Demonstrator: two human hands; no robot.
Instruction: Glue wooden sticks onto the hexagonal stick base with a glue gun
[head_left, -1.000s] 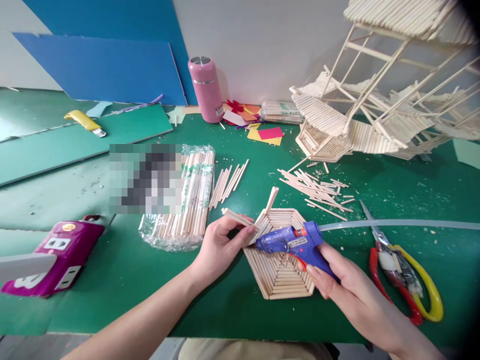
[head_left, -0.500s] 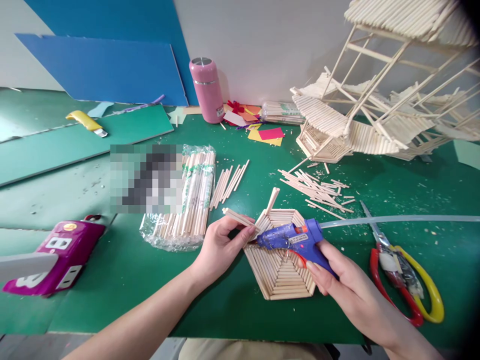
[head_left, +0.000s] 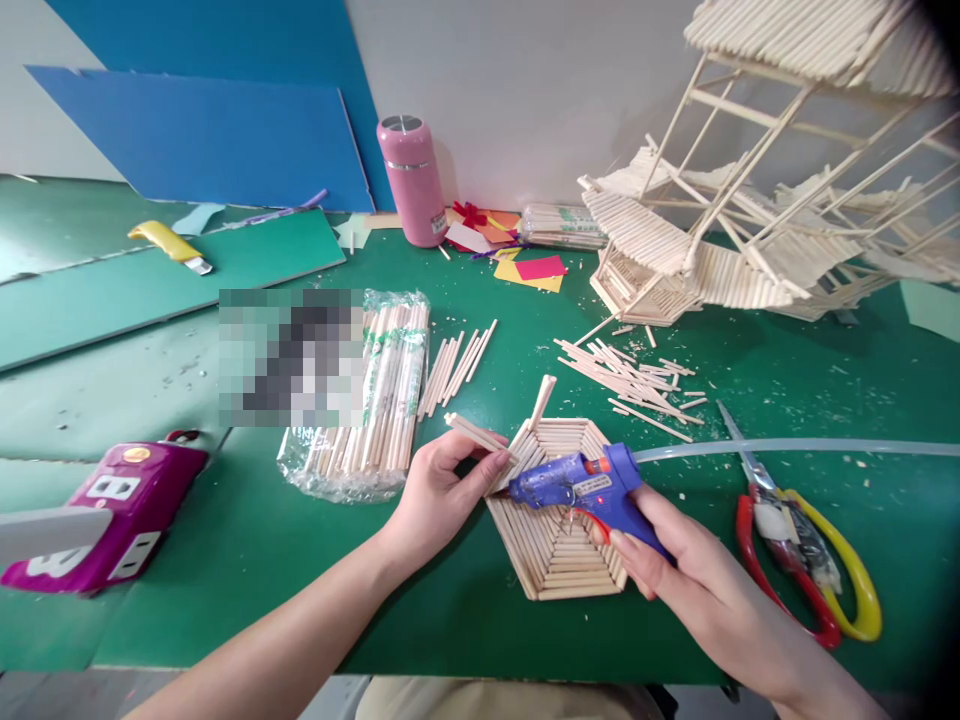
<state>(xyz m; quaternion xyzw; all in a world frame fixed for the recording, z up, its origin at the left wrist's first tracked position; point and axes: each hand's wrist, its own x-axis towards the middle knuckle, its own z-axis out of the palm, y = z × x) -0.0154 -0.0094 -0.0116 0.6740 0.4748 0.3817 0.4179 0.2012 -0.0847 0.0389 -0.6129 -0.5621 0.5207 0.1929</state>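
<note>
A blue hot glue gun [head_left: 585,485] with a red trigger is gripped in my right hand [head_left: 686,565], and a clear glue stick [head_left: 787,445] trails from its rear. Between the thumb and fingers of my left hand [head_left: 448,487] is a short bundle of wooden sticks [head_left: 474,432]. The gun's nozzle points at the near end of that bundle; whether they touch I cannot tell. Under both lies a hexagonal panel [head_left: 577,575] of wooden sticks laid in rings, flat on the green table. Another pair of sticks [head_left: 544,398] juts up from the panel's far left corner.
Scissors [head_left: 802,560] with red and yellow handles lie at right. Loose sticks [head_left: 630,380] and a large stick pavilion [head_left: 697,240] are beyond. Bagged sticks [head_left: 382,400], a purple power strip [head_left: 112,510], a yellow cutter [head_left: 166,242] and a pink flask [head_left: 414,185] stand or lie left and behind.
The glue gun has shifted slightly left and down in my right hand. My left hand and its stick bundle stay nearly still. The whole view has drifted a little.
</note>
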